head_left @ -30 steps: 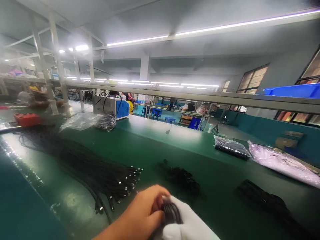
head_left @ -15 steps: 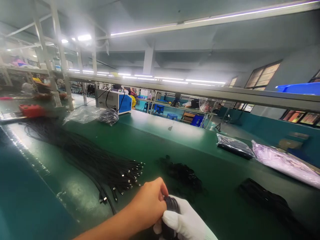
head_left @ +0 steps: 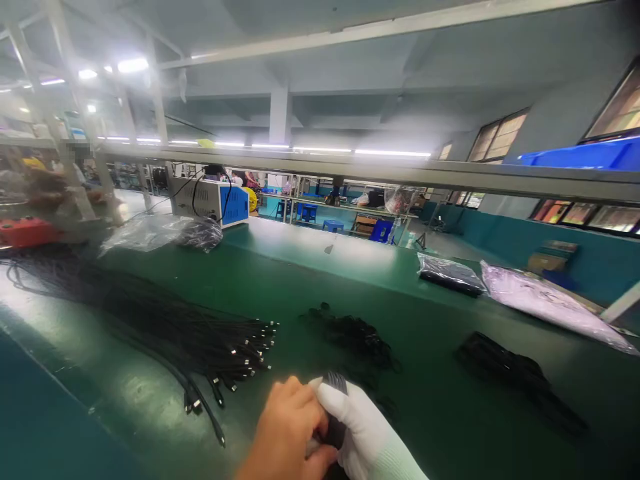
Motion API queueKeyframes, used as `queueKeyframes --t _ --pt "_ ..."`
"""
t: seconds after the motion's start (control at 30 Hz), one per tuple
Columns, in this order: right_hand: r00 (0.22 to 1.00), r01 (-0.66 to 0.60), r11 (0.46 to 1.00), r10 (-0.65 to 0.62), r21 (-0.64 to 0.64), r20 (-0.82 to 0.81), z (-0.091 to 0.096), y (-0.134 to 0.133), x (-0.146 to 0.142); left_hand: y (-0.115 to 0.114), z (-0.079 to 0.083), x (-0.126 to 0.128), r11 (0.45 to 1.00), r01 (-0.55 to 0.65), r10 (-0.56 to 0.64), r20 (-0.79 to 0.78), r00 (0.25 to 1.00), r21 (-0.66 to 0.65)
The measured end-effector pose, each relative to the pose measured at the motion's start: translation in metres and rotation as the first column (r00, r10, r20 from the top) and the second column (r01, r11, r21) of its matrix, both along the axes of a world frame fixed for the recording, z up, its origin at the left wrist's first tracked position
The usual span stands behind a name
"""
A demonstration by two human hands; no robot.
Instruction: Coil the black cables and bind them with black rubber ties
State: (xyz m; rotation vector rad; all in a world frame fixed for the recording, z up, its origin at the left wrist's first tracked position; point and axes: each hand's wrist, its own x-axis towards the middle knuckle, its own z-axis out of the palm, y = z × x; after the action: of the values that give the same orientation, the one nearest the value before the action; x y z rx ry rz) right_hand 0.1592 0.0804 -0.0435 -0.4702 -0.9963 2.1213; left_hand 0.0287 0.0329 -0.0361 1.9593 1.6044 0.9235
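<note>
On the left of the counter lie loose black cables; next, the bare left hand, fingers curled, sits lower against the coiled cable than half a second ago, its grip unclear; the gloved right hand is closed around it, thumb now higher across the loops

Windows in a grey wall

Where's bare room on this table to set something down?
Between the cable bundle and small black heap, and between that heap and the dark pile at right. Crowded: left, under that bundle, and near middle, where left hand and right hand meet.
</note>
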Motion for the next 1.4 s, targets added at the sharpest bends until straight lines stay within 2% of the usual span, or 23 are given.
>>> queueKeyframes --t 0.07,0.17,0.27,0.37,0.53,0.63,0.73,0.8,0.9,0.97,1.03,1.23,1.4 --pt "0.995 -0.087 0.995 0.089 -0.055 0.037 -0.001 0.003 0.005 0.002 0.006 -0.007 0.998 0.03 -0.02 0.155 0.988 -0.06" --pt "0.967 -0.207 0.969 0.223 -0.133 0.121 -0.003 0.007 0.012 0.009 0.021 -0.019 0.989 0.004 0.046 0.337 0.94 -0.146" --pt "0.943 -0.266 0.956 0.285 -0.125 0.172 -0.002 0.005 0.015 0.015 0.025 -0.02 0.989 -0.029 0.065 0.259 0.964 -0.143" --pt "0.925 -0.308 0.947 0.32 -0.089 0.204 0.001 0.0 0.014 0.017 0.015 -0.011 0.989 -0.101 0.118 0.159 0.98 -0.112" --pt "0.928 -0.314 0.948 0.293 0.06 0.23 0.001 -0.002 0.012 0.011 0.0 -0.003 0.987 -0.152 0.154 0.057 0.986 -0.043" --pt "0.921 -0.288 0.952 0.246 0.102 0.302 0.0 -0.002 0.009 0.008 -0.001 -0.001 0.987 -0.161 0.161 0.023 0.987 -0.012" --pt "0.903 -0.266 0.956 0.2 0.128 0.381 -0.001 -0.001 0.008 0.012 0.001 -0.002 0.987 -0.153 0.155 0.032 0.987 -0.054" --pt "0.896 -0.209 0.975 0.164 0.068 0.413 0.0 0.002 0.012 0.022 0.003 -0.011 0.989 -0.096 0.107 0.093 0.99 -0.115" --pt "0.934 0.039 0.998 -0.02 -0.045 0.356 0.006 0.012 0.028 0.042 0.002 -0.032 0.985 -0.062 0.084 0.14 0.987 -0.16" --pt "0.94 0.214 0.975 -0.19 -0.059 0.282 0.011 0.02 0.041 0.054 -0.002 -0.043 0.983 -0.092 0.108 0.09 0.99 -0.158" --pt "0.928 0.3 0.952 -0.277 -0.058 0.251 0.015 0.026 0.049 0.062 -0.009 -0.046 0.983 -0.089 0.094 0.024 0.995 -0.158" --pt "0.902 0.333 0.943 -0.315 -0.011 0.295 0.014 0.026 0.046 0.069 -0.031 -0.026 0.978 -0.005 -0.003 -0.038 0.999 -0.208" --pt "0.843 0.346 0.932 -0.359 0.107 0.4 0.007 0.025 0.035 0.061 -0.026 -0.031 0.944 0.079 -0.034 0.143 0.989 -0.32"
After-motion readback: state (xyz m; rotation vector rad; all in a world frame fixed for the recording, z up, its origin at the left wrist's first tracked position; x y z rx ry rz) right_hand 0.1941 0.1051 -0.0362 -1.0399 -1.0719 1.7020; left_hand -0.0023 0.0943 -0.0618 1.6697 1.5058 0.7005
